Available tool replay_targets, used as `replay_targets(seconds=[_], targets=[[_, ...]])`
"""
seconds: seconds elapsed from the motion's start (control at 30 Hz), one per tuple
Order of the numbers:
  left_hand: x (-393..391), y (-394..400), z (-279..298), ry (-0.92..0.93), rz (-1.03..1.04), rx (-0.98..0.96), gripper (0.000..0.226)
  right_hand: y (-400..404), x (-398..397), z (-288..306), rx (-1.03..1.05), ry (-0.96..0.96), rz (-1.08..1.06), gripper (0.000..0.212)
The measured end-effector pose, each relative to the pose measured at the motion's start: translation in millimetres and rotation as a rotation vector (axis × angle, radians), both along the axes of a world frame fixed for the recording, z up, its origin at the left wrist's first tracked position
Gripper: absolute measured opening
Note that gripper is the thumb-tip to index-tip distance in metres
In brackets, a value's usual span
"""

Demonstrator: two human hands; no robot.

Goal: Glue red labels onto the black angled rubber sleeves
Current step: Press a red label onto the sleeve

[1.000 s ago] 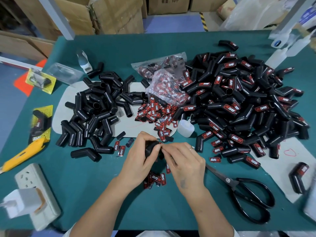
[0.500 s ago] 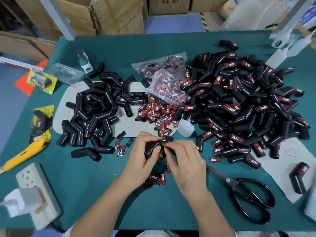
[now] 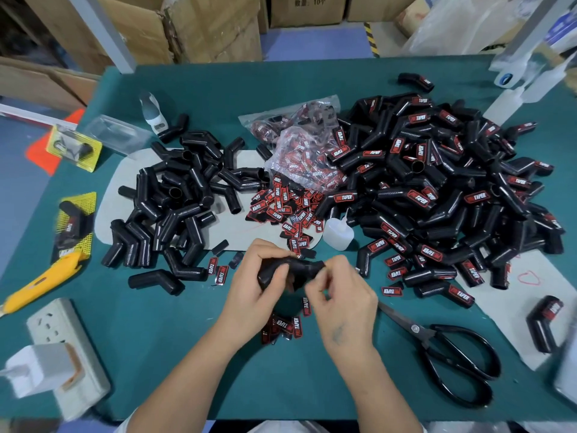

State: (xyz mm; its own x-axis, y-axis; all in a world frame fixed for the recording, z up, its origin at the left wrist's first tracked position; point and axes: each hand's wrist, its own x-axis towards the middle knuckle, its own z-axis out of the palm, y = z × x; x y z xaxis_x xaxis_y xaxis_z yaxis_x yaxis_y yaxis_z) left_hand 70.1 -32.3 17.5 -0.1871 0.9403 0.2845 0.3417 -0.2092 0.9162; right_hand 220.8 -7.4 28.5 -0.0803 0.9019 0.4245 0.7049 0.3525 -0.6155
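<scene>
The left hand [image 3: 259, 295] grips one black angled rubber sleeve [image 3: 292, 270] near the desk's front edge; the right hand [image 3: 342, 295], fingers curled, holds nothing visible. Press each red label flat, square along the sleeve.

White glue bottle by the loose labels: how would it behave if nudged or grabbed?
The glue bottle looks like thin translucent plastic, so probably light and squeezable. It stands upright on a squat base, so it may slide before tipping. Its narrow nozzle points up; a hard grip could push glue out.
</scene>
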Motion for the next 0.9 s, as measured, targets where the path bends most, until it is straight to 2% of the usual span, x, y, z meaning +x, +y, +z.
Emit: replay_targets(seconds=[0.07,0.13,0.27,0.37,0.4,0.47,0.6,0.77,0.9], targets=[[0.8,-1.5,3.3,-0.1,0.005,0.016,0.028,-5.2,3.0,2.3,-0.194,0.281,0.013,0.007],[3.1,-1.7,4.8,-0.161,-0.009,0.022,0.027,-11.7,3.2,1.9,-0.305,0.483,0.03,0.009],[10.9,-0.6,1.9,-0.114,0.023,0.009,0.025,-16.3,-2.4,0.4,-0.302,0.608,-0.003,0.008],[-6.4,5.0,5.0,-0.213,0.212,-0.018,0.024,-1.9,14.8,7.4,-0.256,0.857,-0.178,0.028],[-13.8,8.3,6.9,-0.235,0.259,-0.009,0.024,1.7,24.0,8.7,-0.235,0.934,-0.187,0.029],[-16.6,9.5,7.5,-0.262,0.248,0.009,0.02,3.2,32.9,11.4,-0.244,0.957,-0.099,0.026],[-2.2,7.7,2.6,-0.281,0.075,0.023,0.014,-6.8,22.0,8.6,-0.365,0.815,0.056,0.031],[-6.9,6.7,3.0,-0.293,0.016,0.027,0.026,-7.9,22.5,8.8,-0.444,0.81,0.065,0.022],[-10.6,6.5,0.4,-0.287,0.029,0.009,0.031,-8.5,28.4,8.7,-0.464,0.83,0.081,0.028]])
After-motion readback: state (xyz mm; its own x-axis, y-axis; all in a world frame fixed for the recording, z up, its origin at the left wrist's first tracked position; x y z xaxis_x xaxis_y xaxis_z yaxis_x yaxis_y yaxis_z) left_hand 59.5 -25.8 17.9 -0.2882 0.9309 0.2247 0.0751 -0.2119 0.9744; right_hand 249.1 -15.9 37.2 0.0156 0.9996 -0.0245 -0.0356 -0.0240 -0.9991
